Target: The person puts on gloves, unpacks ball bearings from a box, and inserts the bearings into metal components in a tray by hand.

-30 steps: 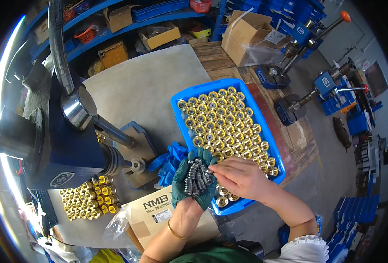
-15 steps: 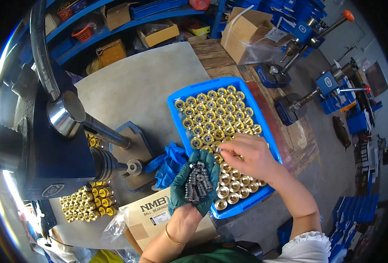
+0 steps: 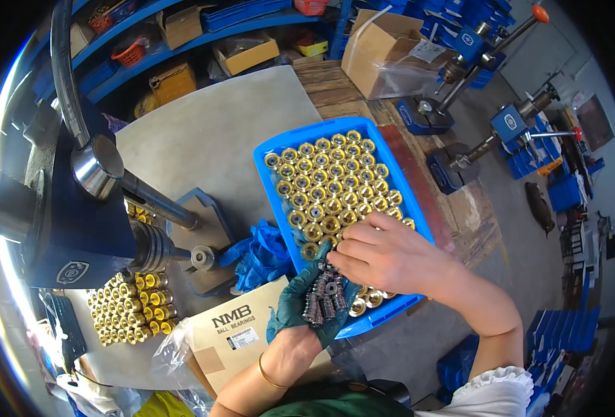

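Observation:
My left hand (image 3: pixel 295 304), in a green glove, is cupped round a heap of small silver ball bearings (image 3: pixel 325 299), many lined up in short stacks. My bare right hand (image 3: pixel 385 258) reaches across to it, fingers bent and closed at the upper edge of the heap. Its fingertips are partly hidden, so what they pinch cannot be made out. Both hands are over the near part of a blue tray (image 3: pixel 385 316), filled with rows of round brass-coloured parts (image 3: pixel 319 178). Dark centres show in many of the farther parts; several nearer ones are covered by my hands.
Left of the tray stands a lever press (image 3: pixel 92 229), with a crumpled blue glove (image 3: pixel 262 254) beside its base. A bearing carton (image 3: pixel 227 333) lies near my left forearm. More brass parts (image 3: pixel 130 309) sit at the left. Two smaller presses (image 3: pixel 425 115) and an opened cardboard box (image 3: pixel 384 55) are behind.
My right hand has moved from above the tray's parts to the bearings in my left palm. The left hand has turned slightly and shifted right. The whole view has shifted a little.

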The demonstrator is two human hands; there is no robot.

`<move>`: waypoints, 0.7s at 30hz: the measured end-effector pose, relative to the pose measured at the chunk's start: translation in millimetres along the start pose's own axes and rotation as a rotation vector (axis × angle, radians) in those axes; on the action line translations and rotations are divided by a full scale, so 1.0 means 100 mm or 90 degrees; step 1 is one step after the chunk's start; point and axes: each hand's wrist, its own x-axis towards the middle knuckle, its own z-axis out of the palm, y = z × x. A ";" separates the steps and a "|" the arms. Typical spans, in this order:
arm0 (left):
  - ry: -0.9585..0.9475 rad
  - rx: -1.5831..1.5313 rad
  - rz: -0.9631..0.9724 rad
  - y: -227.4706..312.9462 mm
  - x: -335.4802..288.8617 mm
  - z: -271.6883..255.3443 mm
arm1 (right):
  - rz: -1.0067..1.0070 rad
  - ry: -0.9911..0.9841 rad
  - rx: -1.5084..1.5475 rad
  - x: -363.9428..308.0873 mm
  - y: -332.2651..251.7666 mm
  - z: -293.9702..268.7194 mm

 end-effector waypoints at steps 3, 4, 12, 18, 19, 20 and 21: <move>0.026 0.028 -0.004 -0.04 0.01 0.00 | -0.024 0.018 -0.019 -0.01 0.01 0.01; 0.005 0.028 -0.032 -0.03 0.01 -0.04 | -0.043 0.046 -0.028 -0.01 0.02 0.04; 0.011 0.023 0.004 0.02 0.00 0.10 | 0.065 0.208 0.131 0.03 0.35 0.28; 0.001 0.009 0.035 0.11 -0.01 0.17 | 0.100 0.081 -0.043 -0.02 0.63 0.64; 0.000 0.006 0.035 0.11 -0.01 0.18 | 0.093 0.083 -0.060 -0.05 0.64 0.65; -0.002 0.021 0.034 0.11 0.00 0.18 | 0.087 0.086 -0.076 -0.05 0.63 0.64; -0.005 0.037 0.032 0.10 0.01 0.19 | 0.126 0.105 -0.041 -0.06 0.59 0.62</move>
